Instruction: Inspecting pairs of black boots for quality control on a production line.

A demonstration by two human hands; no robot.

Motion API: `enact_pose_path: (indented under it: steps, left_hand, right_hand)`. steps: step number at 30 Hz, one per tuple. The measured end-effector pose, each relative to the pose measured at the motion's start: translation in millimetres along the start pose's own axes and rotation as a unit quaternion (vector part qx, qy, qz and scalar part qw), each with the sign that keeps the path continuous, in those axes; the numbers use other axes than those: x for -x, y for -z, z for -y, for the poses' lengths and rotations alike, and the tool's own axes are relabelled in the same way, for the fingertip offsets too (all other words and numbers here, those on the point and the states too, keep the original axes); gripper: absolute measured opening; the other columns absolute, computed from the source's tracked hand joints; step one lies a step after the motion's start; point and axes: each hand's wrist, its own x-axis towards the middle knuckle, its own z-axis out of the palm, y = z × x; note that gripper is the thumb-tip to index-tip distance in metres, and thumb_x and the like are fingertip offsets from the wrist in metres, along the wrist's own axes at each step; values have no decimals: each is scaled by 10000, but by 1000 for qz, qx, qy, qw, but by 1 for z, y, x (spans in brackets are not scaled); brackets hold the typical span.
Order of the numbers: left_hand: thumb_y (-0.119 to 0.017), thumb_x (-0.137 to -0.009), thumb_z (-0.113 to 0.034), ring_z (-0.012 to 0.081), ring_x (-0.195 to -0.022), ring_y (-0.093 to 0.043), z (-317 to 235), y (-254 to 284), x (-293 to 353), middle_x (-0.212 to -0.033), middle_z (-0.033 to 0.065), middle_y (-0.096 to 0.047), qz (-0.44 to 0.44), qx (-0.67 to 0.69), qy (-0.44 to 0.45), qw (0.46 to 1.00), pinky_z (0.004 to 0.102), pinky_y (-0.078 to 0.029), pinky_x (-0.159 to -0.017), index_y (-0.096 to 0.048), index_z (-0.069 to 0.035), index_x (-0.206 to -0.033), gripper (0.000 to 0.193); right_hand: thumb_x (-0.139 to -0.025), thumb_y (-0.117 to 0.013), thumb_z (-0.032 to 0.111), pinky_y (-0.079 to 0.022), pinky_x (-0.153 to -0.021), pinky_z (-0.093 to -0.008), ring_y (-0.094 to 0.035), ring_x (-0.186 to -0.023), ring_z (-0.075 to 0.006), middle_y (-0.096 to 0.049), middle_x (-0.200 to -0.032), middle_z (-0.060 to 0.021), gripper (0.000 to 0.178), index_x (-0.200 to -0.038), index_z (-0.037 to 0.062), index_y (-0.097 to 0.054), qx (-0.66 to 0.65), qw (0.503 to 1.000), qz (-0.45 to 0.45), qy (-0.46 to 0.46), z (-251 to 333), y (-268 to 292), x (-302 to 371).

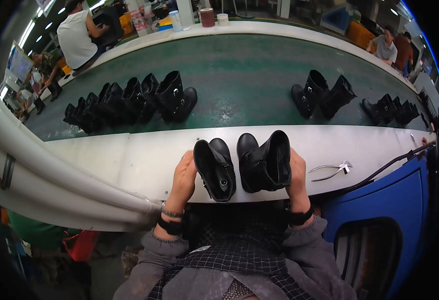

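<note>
A pair of short black boots stands side by side at the near edge of the white ledge (144, 160), toes pointing away from me. My left hand (183, 177) grips the left boot (227, 175) by its outer side, and I see down into its open shaft. On the other side, my right hand (298, 175) holds the right boot (253, 172), whose shaft leans to the right. The boots hide part of the fingers of both hands. To the right of my right hand, metal pincers (335, 170) lie on the ledge with their jaws away from me.
Beyond the ledge runs a green conveyor belt (239, 75). A row of black boots (134, 100) stands on it at left, two boots (324, 95) and several more at right. White pipes (69, 175) flank me left, a blue machine (379, 200) right. People sit across the belt.
</note>
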Motion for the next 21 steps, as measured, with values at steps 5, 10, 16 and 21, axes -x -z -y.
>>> enact_pose_path:
  steps: [5, 10, 16, 21]
  left_hand:
    - [-497, -924, -169, 127, -867, -555, 53, -3, -49, -909, 37, -612, 226, 23, -52, 972, 310, -417, -932, -639, -9, -897, 215]
    - [-411, -955, -297, 151, -774, -580, 72, -22, -43, -772, 45, -606, 144, 41, -31, 988, 280, -468, -809, -603, -2, -842, 369]
    - [-339, -982, -519, 168, -680, -581, 60, -23, -20, -746, 73, -596, -246, -157, -193, 937, 306, -466, -601, -580, 22, -790, 623]
    - [-319, -983, -534, 205, -719, -554, 84, -20, -10, -814, 116, -548, -321, -106, -184, 923, 347, -446, -645, -563, 31, -796, 644]
  right_hand:
    - [-941, -404, 517, -483, -795, -270, -609, -883, -153, -657, -968, -93, 577, -944, -7, -646, -260, 940, 223, -4, -20, -44, -34]
    - [-957, -469, 332, -451, -827, -326, -534, -727, -157, -499, -711, -33, 338, -763, 58, -515, -307, 939, 152, -16, -65, -39, -39]
    - [-940, -313, 655, -455, -641, -269, -527, -684, -119, -510, -745, -37, 622, -917, 49, -450, -99, 985, -125, 69, -45, -10, -37]
    - [-882, -182, 759, -456, -638, -308, -528, -640, -138, -540, -632, -32, 860, -746, 8, -578, 8, 961, -247, 125, -61, -16, -37]
